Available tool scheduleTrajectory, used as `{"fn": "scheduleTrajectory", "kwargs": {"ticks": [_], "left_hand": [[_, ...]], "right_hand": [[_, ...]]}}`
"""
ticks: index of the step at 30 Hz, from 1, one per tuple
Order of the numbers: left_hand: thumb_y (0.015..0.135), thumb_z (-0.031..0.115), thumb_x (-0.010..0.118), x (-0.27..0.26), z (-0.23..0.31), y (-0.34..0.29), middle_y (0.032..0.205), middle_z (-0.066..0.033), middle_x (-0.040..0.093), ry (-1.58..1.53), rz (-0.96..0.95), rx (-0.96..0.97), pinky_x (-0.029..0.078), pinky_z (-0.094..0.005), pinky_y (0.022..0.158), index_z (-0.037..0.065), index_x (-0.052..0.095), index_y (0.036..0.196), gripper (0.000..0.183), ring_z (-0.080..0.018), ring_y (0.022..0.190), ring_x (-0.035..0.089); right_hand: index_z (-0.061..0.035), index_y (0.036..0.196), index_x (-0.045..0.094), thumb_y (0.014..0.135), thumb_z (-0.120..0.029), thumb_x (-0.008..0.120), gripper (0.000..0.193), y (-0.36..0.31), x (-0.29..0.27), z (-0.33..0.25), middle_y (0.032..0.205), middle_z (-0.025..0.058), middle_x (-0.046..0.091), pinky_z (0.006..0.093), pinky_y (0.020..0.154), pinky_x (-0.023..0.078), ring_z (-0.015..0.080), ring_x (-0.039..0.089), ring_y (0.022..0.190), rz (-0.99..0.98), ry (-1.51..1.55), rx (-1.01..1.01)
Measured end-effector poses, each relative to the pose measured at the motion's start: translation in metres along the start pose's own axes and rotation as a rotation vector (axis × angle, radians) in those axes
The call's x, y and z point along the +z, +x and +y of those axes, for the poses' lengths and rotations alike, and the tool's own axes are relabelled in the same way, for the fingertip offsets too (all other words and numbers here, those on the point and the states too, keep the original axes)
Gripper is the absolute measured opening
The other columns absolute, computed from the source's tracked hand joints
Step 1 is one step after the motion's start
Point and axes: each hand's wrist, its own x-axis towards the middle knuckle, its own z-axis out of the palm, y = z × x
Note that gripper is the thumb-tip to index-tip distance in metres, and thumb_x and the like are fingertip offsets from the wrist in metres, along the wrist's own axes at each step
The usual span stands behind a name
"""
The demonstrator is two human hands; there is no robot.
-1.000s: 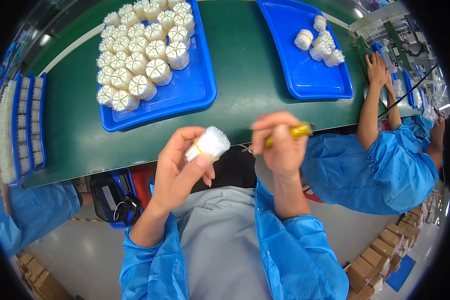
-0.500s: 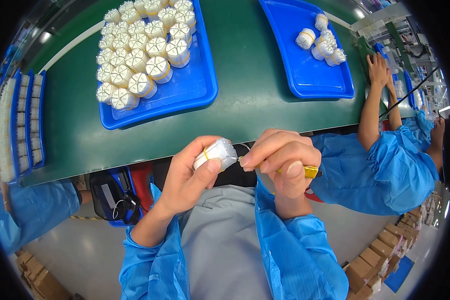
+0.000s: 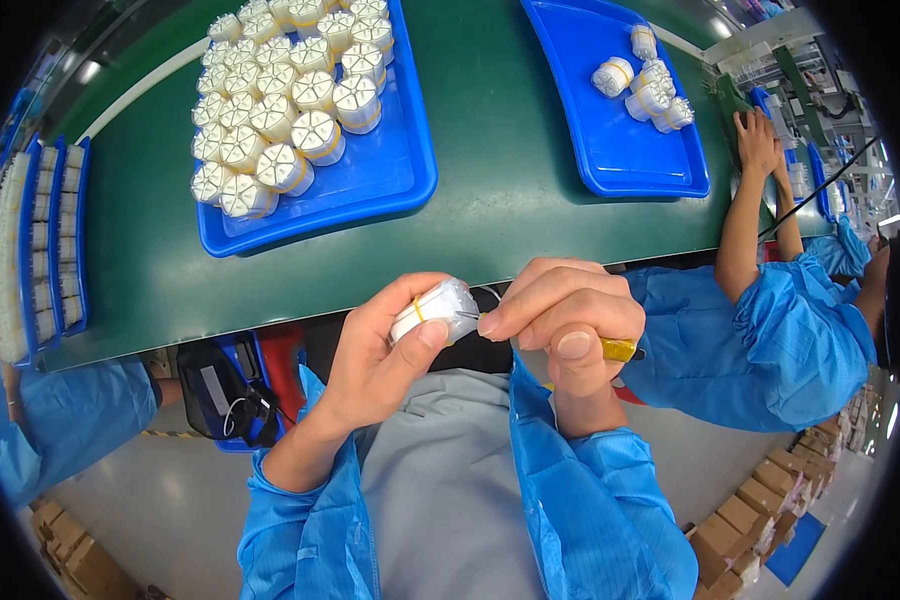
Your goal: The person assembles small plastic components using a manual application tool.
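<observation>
White spool-shaped part [image 3: 435, 308] with a yellow band sits pinched in the left hand [image 3: 375, 365], thumb below and fingers curled over its top, held above the lap just off the near edge of the green table [image 3: 490, 190]. Right hand [image 3: 570, 320] is closed around a yellow-handled tool [image 3: 618, 349] — its thin metal tip touches the part's right face.

Left blue tray [image 3: 390, 185] holds many similar white parts crowded toward its far left; its near right portion is bare. Right blue tray [image 3: 630, 160] carries a few parts at its far end. A wide strip of green surface runs between the trays and along the near edge.

Neighbouring person's arm [image 3: 745, 215] rests at the table's right edge, well apart from both hands. Narrow blue racks [image 3: 55, 250] line the left edge.
</observation>
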Motion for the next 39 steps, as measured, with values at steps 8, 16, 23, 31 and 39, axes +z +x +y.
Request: {"fn": "scheduleTrajectory", "kwargs": {"ticks": [8,16,23,31,39], "left_hand": [[0.099,0.028,0.055,0.004,-0.006,0.002,0.081,0.0001,0.057,-0.106,0.036,-0.036,0.035,-0.0183,0.050,-0.003,0.054,0.123,0.039,-0.0014,0.059,0.044],[0.088,0.013,0.068,0.003,-0.016,0.009,0.108,-0.0137,0.055,0.292,0.193,0.321,0.047,-0.0322,0.084,-0.002,0.052,0.125,0.042,-0.0219,0.097,0.057],[0.078,0.007,0.072,-0.006,-0.005,0.014,0.113,-0.0145,0.053,0.617,0.222,0.488,0.046,-0.0329,0.087,0.001,0.052,0.124,0.050,-0.0251,0.098,0.056],[0.070,-0.001,0.077,-0.008,-0.013,0.011,0.110,-0.0167,0.059,0.455,0.302,0.476,0.051,-0.0350,0.080,0.003,0.056,0.119,0.054,-0.0295,0.096,0.062],[0.066,-0.001,0.078,-0.012,-0.004,0.013,0.105,-0.0153,0.060,0.621,0.318,0.572,0.051,-0.0348,0.076,0.004,0.058,0.116,0.055,-0.0286,0.091,0.062]], "right_hand": [[0.0028,0.070,0.061,0.090,-0.009,0.057,0.024,-0.010,0.006,0.008,0.077,0.0163,0.070,0.0317,0.053,0.052,0.0212,0.063,0.058,0.087,0.007,0.077],[-0.0016,0.068,0.054,0.102,-0.021,0.044,0.041,-0.026,0.011,0.011,0.062,0.0157,0.061,0.0295,0.044,0.043,0.0171,0.052,0.048,0.383,0.450,0.321],[-0.0036,0.072,0.051,0.103,-0.027,0.043,0.040,-0.029,0.006,0.016,0.056,0.0134,0.058,0.0250,0.041,0.038,0.0142,0.048,0.042,0.406,0.429,0.372],[0.0010,0.093,0.064,0.096,-0.016,0.056,0.019,-0.024,0.018,0.011,0.063,0.0027,0.062,0.0204,0.048,0.040,0.0063,0.058,0.055,0.086,0.086,0.683],[0.0015,0.091,0.063,0.096,-0.013,0.058,0.016,-0.020,0.023,0.012,0.068,0.0034,0.064,0.0213,0.053,0.045,0.0080,0.063,0.059,0.078,0.055,0.684]]}}
